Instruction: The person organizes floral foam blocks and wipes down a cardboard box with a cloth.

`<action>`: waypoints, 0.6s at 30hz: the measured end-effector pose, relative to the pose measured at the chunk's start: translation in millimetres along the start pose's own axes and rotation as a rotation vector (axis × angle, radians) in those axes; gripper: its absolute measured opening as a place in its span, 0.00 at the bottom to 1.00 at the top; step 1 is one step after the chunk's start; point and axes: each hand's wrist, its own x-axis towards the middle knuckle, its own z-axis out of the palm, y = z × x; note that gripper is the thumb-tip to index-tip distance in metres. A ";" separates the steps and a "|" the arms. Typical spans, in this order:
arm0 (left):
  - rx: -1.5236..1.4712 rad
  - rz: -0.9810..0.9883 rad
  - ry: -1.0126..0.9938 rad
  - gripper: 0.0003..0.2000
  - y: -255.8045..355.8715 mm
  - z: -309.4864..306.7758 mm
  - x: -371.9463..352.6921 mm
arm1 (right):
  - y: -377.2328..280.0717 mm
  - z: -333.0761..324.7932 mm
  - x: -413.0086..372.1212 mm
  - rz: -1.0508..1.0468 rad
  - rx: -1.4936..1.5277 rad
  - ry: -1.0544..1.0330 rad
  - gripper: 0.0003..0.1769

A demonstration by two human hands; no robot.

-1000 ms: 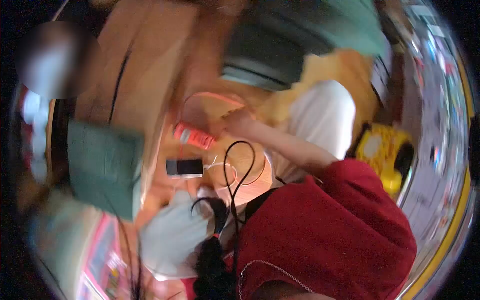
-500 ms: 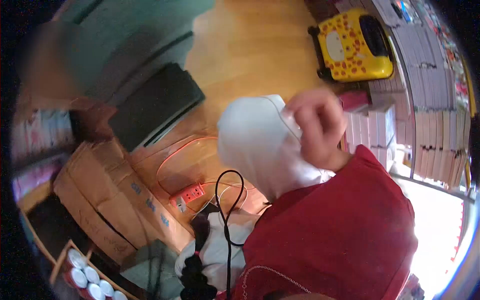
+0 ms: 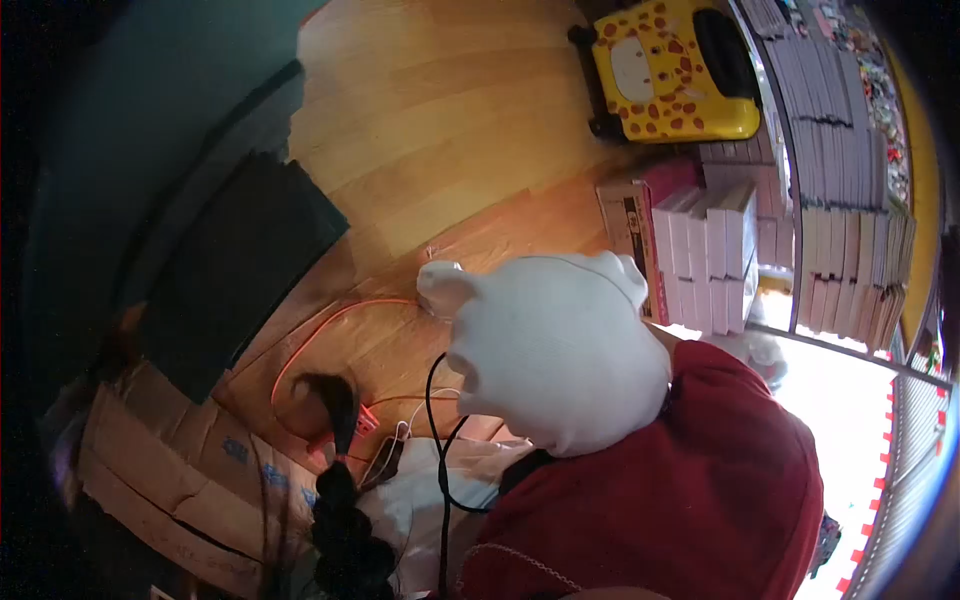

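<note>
A large white figure point(image 3: 560, 350) with a smooth, rounded body and stubby knobs along its edges fills the middle of the view. It lies against the end of my red sleeve point(image 3: 700, 480). A little skin of my right wrist shows at the cuff, behind the figure. The fingers of my right hand are hidden, so its grip cannot be seen. My left hand is out of view. A looped black cable point(image 3: 443, 500) hangs in front of white cloth on my lap. A dark braid point(image 3: 345, 530) hangs beside the cable.
An orange power strip point(image 3: 365, 422) with cords lies on the wooden floor point(image 3: 440, 130). A yellow giraffe-patterned suitcase point(image 3: 670, 80) stands near book stacks point(image 3: 705, 260) and shelves at right. A flattened cardboard box point(image 3: 180, 480) and a dark mat point(image 3: 240, 280) are at left.
The white figure has turned, and its knobbed side now shows. My right hand, earlier raised beside it, has gone out of sight behind it. The view has shifted, and the braid swings.
</note>
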 end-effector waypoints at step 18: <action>-0.547 -0.402 0.421 0.12 10.7 35.6 -284.8 | -96.1 -118.4 4.6 -0.273 -0.495 -0.077 0.14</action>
